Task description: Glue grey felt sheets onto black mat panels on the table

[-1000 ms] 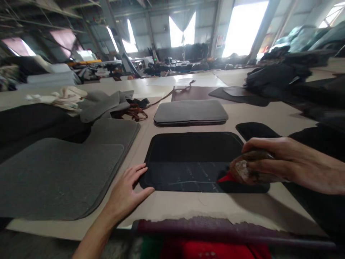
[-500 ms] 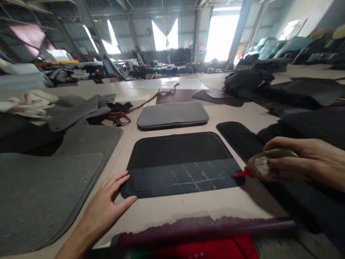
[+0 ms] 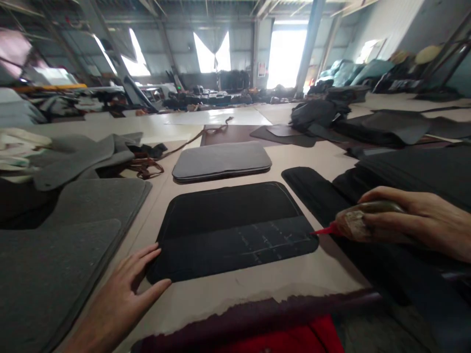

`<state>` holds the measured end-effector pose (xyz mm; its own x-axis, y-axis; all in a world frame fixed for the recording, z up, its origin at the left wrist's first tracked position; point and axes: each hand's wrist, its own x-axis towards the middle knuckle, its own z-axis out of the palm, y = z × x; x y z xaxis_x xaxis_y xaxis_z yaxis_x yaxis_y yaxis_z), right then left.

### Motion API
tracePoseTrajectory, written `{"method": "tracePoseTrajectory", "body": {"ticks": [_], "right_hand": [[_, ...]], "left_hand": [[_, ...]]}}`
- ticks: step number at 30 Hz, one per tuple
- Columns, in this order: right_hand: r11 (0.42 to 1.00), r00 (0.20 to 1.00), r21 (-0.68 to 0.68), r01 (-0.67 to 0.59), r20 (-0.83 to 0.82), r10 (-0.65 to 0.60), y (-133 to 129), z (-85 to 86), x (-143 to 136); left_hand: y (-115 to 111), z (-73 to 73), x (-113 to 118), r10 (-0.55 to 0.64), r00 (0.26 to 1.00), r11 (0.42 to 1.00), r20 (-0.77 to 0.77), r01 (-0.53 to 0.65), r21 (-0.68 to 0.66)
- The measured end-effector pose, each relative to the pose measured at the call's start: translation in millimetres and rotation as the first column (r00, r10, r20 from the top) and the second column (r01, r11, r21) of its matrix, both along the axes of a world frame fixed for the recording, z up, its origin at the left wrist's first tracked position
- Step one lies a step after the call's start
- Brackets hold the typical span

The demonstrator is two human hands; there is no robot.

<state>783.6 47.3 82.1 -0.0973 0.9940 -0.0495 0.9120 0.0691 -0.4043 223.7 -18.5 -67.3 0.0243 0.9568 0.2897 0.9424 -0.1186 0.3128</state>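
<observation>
A black panel with rounded corners (image 3: pixel 221 211) lies flat on the table (image 3: pixel 228 294). Its near half carries a dull strip with pale lettering and a light line. My left hand (image 3: pixel 134 277) rests at the panel's near left corner, fingers spread and the tips on its edge. In my right hand (image 3: pixel 415 220) is a squeeze bottle (image 3: pixel 355 225) with a red nozzle, held on its side. The nozzle tip is at the panel's right edge; whether it touches cannot be made out.
Behind the panel sits a stack of grey rounded pieces (image 3: pixel 222 159). Large grey sheets (image 3: pixel 73 245) lie on the left, black pieces (image 3: pixel 312 186) on the right. A brown cord (image 3: pixel 206 131) and a dark heap (image 3: pixel 316 115) are farther back. Torn purple covering (image 3: pixel 250 314) edges the table front.
The view has turned slightly right, so the table things appear farther left. The bottle's nozzle has shifted a little along the panel's right edge. My left hand stays at the same corner.
</observation>
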Motion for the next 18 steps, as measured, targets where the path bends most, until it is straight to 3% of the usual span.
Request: {"method": "tracePoseTrajectory", "body": {"ticks": [4,9,18], "right_hand": [[0.996,0.991,-0.020,0.082,-0.109,-0.084,-6,-3.9,0],[0.989,0.989,-0.150,0.002,-0.146,-0.024,-12,-7.0,-11],[0.997,0.985,0.033,0.074,-0.159,-0.068,4,-11.6,-9]], "left_hand": [[0,-1.5,-2,-0.005,1.000,1.000,-0.007,0.005,-0.010],[1,-4.4,-5,-0.001,1.000,1.000,-0.011,0.000,-0.015],[1,-2.4,-4,-0.006,1.000,1.000,-0.018,0.006,-0.006]]}}
